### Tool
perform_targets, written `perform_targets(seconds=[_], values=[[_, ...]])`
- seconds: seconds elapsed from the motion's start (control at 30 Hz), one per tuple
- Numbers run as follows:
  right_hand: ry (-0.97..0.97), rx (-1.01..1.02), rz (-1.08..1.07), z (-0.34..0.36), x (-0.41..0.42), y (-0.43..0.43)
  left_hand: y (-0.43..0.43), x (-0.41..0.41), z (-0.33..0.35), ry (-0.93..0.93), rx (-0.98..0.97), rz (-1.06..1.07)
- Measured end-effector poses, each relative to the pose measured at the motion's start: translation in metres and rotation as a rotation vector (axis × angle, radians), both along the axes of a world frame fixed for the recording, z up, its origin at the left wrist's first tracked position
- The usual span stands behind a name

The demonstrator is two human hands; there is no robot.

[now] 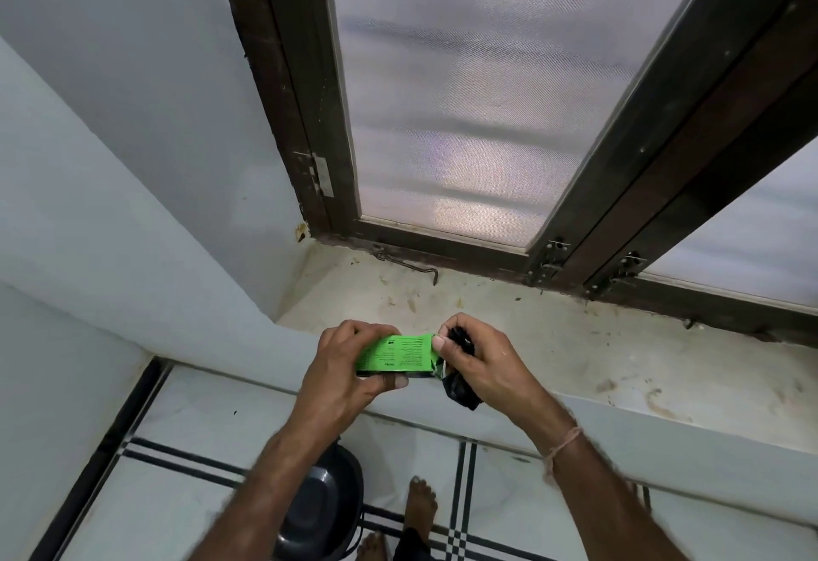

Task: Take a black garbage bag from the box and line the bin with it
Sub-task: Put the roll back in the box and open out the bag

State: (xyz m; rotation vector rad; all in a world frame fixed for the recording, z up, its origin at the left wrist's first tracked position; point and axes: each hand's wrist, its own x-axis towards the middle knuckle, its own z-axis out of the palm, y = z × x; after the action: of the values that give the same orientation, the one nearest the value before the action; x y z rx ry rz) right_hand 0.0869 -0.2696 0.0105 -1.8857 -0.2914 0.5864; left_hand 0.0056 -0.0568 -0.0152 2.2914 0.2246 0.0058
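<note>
My left hand (pixel 345 372) grips a small green box (pixel 396 354) held above the edge of the window sill. My right hand (pixel 480 359) pinches a crumpled black garbage bag (pixel 460 390) at the box's open right end; part of the bag hangs below my fingers. Down on the floor, a dark grey bin (pixel 316 512) stands empty, partly hidden by my left forearm.
A stained stone window sill (pixel 575 352) runs behind my hands, under a dark-framed window (pixel 442 118) with mesh. A metal hook latch (pixel 407 264) lies on the sill. My bare feet (pixel 420 512) stand on the white tiled floor beside the bin.
</note>
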Motion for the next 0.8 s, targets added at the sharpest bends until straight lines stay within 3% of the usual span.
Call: perform_targets(seconds=[0.33, 0.53, 0.8], values=[[0.097, 0.094, 0.064, -0.001, 0.014, -0.005, 0.009, 0.009, -0.007, 0.007, -0.036, 0.007], [0.025, 0.055, -0.066, -0.006, 0.014, 0.001, 0.004, 0.012, -0.007, 0.007, -0.001, -0.037], [0.138, 0.27, -0.213, -0.019, 0.0, 0.001, 0.003, 0.013, -0.018, 0.01, -0.033, 0.081]])
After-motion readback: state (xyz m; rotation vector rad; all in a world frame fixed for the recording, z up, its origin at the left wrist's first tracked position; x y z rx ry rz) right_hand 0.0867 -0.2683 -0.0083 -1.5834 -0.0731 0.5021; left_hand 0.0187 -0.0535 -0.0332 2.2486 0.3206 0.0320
